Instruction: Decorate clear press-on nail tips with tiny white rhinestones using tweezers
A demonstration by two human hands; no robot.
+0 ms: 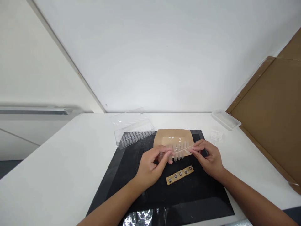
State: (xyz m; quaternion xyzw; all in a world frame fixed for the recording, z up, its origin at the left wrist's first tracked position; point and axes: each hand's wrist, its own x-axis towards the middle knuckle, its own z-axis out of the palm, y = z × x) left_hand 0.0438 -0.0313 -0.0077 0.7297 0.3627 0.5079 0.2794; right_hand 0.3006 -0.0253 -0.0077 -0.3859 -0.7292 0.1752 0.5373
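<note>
We find a strip of clear false nail tips [180, 151] held in the air at the centre of the view, over the near edge of a tan card [166, 137], with its tips pointing toward us. We judge that gripping it only at its 2 ends keeps the tips free and leaves them in plain view. The left hand [150, 164] is almost closed, pinching one end between thumb and fingers. The right hand [207, 157] pinches the other end in the same way, its fingers curled rather than spread.

A few small white pieces [172, 137] lie on the card. Just below the tips, a tan bar with 5 metal studs [180, 175] rests on a black mat [113, 185], leaving a narrow gap beneath the hands. Behind and to the left, a clear plastic case of nail tips [134, 135] overlaps the mat's far corner, with a clear lid [127, 121] beyond it. To the right, a patch of small white pieces [216, 135] and a shallow clear tray [225, 120] sit on the white table [58, 150] near its far edge, beside a brown cardboard sheet [265, 110]. The widest open room lies on the table's left side.
</note>
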